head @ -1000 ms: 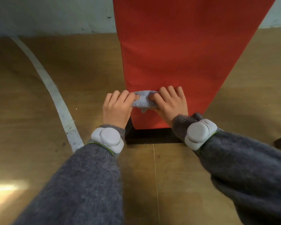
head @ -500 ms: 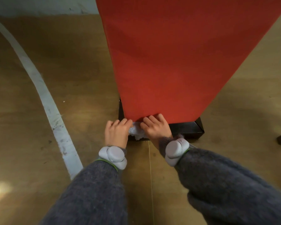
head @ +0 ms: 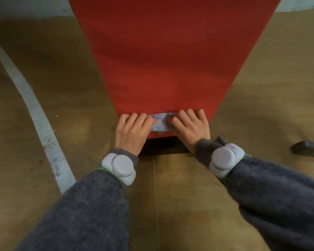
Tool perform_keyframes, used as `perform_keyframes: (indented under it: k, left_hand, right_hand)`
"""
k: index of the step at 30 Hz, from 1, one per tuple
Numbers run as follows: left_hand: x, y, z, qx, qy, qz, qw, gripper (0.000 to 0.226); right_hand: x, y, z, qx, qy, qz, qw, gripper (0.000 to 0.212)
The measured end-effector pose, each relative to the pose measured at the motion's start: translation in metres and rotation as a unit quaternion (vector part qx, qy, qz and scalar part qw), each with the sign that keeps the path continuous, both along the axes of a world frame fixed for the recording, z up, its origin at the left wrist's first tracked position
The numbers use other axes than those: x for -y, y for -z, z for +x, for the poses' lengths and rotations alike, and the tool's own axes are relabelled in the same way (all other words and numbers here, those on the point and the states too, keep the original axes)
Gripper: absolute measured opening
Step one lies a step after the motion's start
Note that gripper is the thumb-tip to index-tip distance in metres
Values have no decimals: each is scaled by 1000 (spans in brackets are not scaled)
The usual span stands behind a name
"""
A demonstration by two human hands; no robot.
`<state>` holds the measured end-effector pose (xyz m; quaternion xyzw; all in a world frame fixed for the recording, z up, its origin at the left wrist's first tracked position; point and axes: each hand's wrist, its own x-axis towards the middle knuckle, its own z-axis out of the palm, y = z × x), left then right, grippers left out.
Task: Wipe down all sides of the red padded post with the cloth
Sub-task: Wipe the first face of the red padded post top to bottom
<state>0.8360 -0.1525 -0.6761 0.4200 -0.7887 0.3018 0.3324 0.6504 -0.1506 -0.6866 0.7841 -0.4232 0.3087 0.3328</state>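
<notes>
Item: red padded post [head: 163, 60]. Stands upright on a wooden floor [head: 179, 205], long axis vertical. It rises from a black base [head: 161, 146] and leaves the view at the top edge. One flat face is turned to the camera. The covering is plain red, matte and smooth, with faint soft creases and darker shading toward the top. The lower edge is straight and ends just above the base.

Item: cloth [head: 160, 123]. Pale blue-grey terry, bunched into a short band. Its long axis is horizontal, across the post's near face close to the lower edge. A small tuft hangs from its underside.

Item: left hand [head: 131, 130]. Fingers are bent over the left end of the cloth and hold it against the post.

Item: right hand [head: 190, 128]. Fingers are bent over the right end of the cloth and hold it likewise. The knuckles of both hands point up the post; the cloth spans the gap between them.

Item: sleeves, grey knit, one per arm. Each wrist carries a pale grey round device, left wrist device [head: 121, 167] and right wrist device [head: 225, 159].

Surroundings: a white painted line [head: 34, 109] curves across the floor left of the post. A dark object [head: 308, 148] lies on the floor at the right edge, cut off by the frame; what it is cannot be told. A pale wall [head: 25, 6] meets the floor behind the post.
</notes>
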Motion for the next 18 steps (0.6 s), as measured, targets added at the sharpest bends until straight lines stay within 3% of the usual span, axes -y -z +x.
perform_keyframes:
  k: [5,10,14,18]
  left_hand:
    - [-4,46,-11,36,-9,77,996,21]
    - [-8,70,-23,47,-41,103,993,20]
    - [-5,65,-22,77,-25,93,992,26]
    - [4,35,-40,52,30,14,998,27]
  right_hand:
    - [-4,38,-4,-22,-4,64,998,31]
    - [-6,61,-3,-26,15,123,992,17]
    - [-9,54,-12,-24,20,92,995,22]
    - [-10,27,-41,3,42,59,997,20]
